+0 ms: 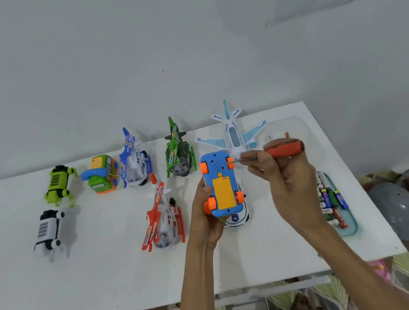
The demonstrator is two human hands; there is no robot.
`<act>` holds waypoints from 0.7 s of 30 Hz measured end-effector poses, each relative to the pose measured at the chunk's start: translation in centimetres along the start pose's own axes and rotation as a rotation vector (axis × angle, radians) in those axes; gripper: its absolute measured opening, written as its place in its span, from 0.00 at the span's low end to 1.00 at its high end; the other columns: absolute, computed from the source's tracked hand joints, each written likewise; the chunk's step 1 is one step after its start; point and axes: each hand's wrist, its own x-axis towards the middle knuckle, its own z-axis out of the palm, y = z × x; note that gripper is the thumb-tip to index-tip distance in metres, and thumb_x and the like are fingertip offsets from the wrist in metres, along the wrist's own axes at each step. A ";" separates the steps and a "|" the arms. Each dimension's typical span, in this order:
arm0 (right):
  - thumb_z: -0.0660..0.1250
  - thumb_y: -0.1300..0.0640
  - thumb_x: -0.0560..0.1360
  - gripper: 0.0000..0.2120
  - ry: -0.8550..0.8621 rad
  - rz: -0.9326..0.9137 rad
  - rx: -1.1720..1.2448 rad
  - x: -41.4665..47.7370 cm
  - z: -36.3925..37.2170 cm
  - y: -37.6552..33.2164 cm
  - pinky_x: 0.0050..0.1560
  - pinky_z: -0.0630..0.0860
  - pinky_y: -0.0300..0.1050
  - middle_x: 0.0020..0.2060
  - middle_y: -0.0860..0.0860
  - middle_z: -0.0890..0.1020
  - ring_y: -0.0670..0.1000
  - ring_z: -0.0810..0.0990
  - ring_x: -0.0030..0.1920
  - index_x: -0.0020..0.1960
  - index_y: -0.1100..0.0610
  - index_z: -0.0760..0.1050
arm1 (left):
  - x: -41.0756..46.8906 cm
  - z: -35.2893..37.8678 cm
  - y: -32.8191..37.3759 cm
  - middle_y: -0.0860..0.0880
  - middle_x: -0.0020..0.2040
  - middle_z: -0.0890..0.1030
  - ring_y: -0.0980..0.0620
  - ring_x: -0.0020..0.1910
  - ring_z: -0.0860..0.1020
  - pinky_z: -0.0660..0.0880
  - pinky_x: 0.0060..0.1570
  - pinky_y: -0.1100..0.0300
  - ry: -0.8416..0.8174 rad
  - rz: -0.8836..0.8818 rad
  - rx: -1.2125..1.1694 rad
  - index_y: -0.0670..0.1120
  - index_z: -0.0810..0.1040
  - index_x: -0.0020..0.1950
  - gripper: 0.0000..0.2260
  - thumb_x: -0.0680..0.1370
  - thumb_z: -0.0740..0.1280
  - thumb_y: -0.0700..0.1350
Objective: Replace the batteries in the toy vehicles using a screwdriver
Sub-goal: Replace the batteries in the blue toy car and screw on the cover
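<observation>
Left hand (204, 215) is raised above the table (110, 280), forearm coming up from the bottom edge of the view, thumb and fingers curled round the near left side of a blue toy car (216, 165). Car is held off the table, upside down, its underside turned to the camera; four orange wheels and a yellow battery cover (223, 192) show, the cover still in place. Long axis of the car runs away from the person, one end pointing to the far edge of the table. Right hand (283, 176) is lifted to the right of the car, wrist bent, fingers wrapped round a screwdriver (282, 148) with an orange and black handle. Screwdriver lies roughly level, crosswise to the car, shaft pointing left; its tip sits at the car's far right wheel, contact not clear. Directly under the held car a white car (238, 218) rests on the table. Beyond it stands a white toy plane (234, 136), nose toward the person. At the right edge of the table a pale tray (351, 227) holds batteries (331, 200), partly hidden by the right wrist. Three toy helicopters, green (178, 151), blue (135, 161) and red (162, 217), stand to the left.
</observation>
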 end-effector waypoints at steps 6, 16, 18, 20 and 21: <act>0.62 0.58 0.83 0.10 -0.074 -0.079 -0.197 -0.1 0.5 1.6 0.54 0.84 0.51 0.51 0.51 0.87 0.47 0.86 0.55 0.57 0.65 0.71 | -0.3 0.6 0.0 0.39 0.56 0.83 0.42 0.47 0.85 0.83 0.46 0.49 -0.031 -0.005 -0.011 0.39 0.69 0.75 0.47 0.64 0.82 0.59; 0.60 0.56 0.85 0.06 -0.199 0.122 -0.300 4.9 1.3 0.6 0.41 0.84 0.45 0.40 0.53 0.86 0.51 0.87 0.37 0.52 0.58 0.66 | -0.3 0.0 -0.5 0.39 0.52 0.83 0.43 0.43 0.84 0.83 0.42 0.51 -0.083 -0.093 -0.016 0.41 0.75 0.69 0.44 0.59 0.83 0.59; 0.60 0.57 0.85 0.07 -0.238 0.260 -0.271 6.7 1.2 0.6 0.42 0.85 0.47 0.40 0.55 0.86 0.55 0.87 0.37 0.49 0.54 0.65 | -0.3 0.0 -0.5 0.39 0.52 0.83 0.43 0.43 0.84 0.83 0.41 0.52 -0.100 -0.105 -0.031 0.42 0.76 0.67 0.42 0.59 0.83 0.59; 0.61 0.57 0.85 0.06 -0.279 0.375 -0.271 7.9 1.1 0.8 0.42 0.85 0.46 0.40 0.57 0.87 0.56 0.87 0.37 0.49 0.56 0.67 | -0.2 -0.1 -0.6 0.39 0.52 0.83 0.43 0.43 0.84 0.83 0.40 0.52 -0.109 -0.119 -0.008 0.43 0.79 0.65 0.39 0.59 0.83 0.60; 0.61 0.57 0.85 0.06 -0.304 0.423 -0.281 8.3 1.1 1.0 0.42 0.85 0.46 0.40 0.58 0.87 0.57 0.87 0.38 0.50 0.58 0.68 | -0.3 0.0 -0.8 0.39 0.51 0.83 0.44 0.42 0.84 0.83 0.39 0.52 -0.111 -0.130 -0.003 0.44 0.81 0.63 0.37 0.59 0.83 0.60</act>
